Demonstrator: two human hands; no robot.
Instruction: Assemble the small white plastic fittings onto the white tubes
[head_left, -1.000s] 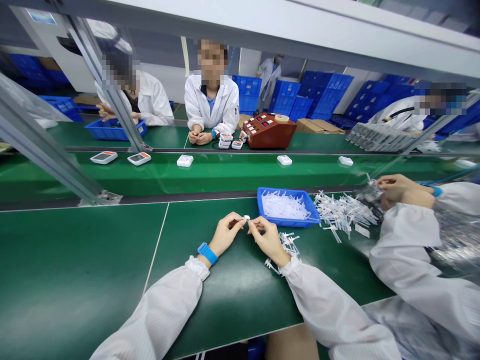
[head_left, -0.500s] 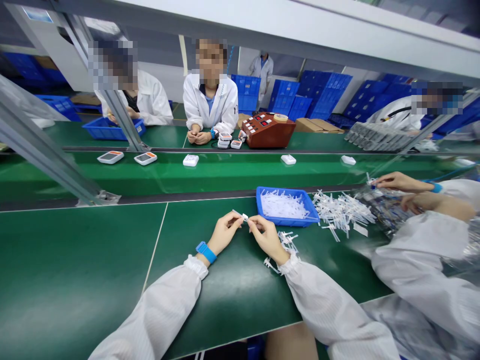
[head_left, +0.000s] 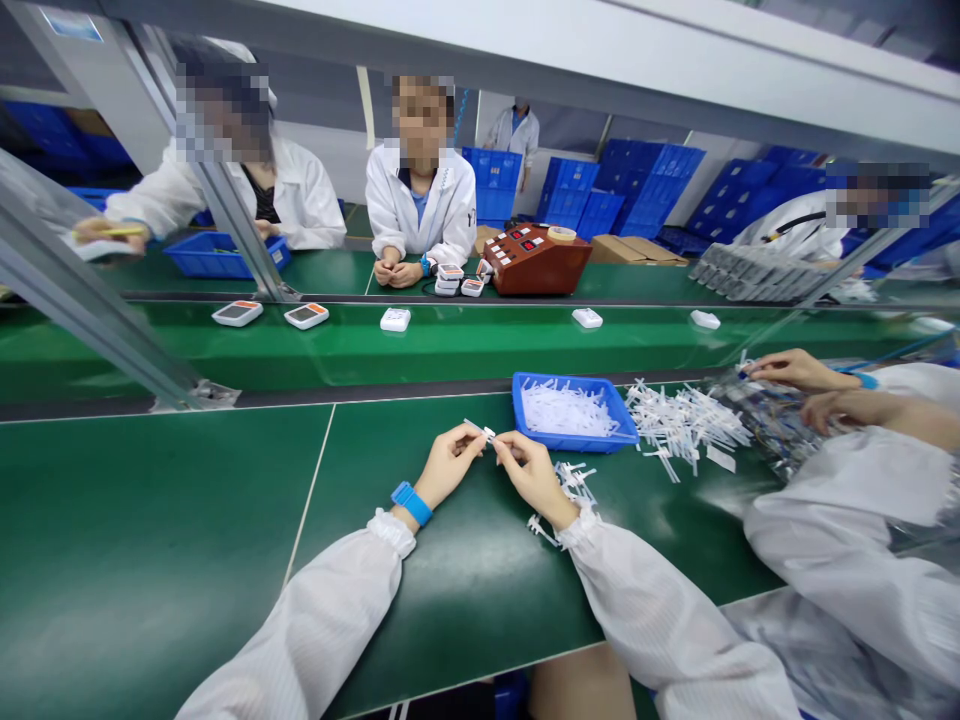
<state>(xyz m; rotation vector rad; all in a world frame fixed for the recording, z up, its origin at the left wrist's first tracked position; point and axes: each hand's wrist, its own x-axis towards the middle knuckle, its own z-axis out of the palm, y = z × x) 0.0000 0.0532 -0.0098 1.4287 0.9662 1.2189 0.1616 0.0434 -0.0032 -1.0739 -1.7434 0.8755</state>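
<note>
Between my two hands is a small white plastic piece [head_left: 489, 433] with a thin strip sticking out to the left. My left hand [head_left: 450, 465] pinches its left end and my right hand [head_left: 531, 474] pinches its right end, with the fingertips almost meeting. A few similar white pieces [head_left: 576, 482] lie on the green table beside and partly behind my right wrist. Just beyond my right hand stands a blue tray [head_left: 577, 442] full of thin translucent white strips [head_left: 566, 408].
A heap of white strip pieces [head_left: 686, 425] lies right of the tray. Further right, a co-worker's hands [head_left: 799, 372] work over bagged parts [head_left: 772, 420]. Beyond the table runs a green conveyor [head_left: 480, 345] carrying white devices [head_left: 306, 316]. A metal post [head_left: 112, 290] rises at the left.
The devices on the conveyor have shifted right. A co-worker across at the left has stretched an arm out to the left. My hands have hardly moved.
</note>
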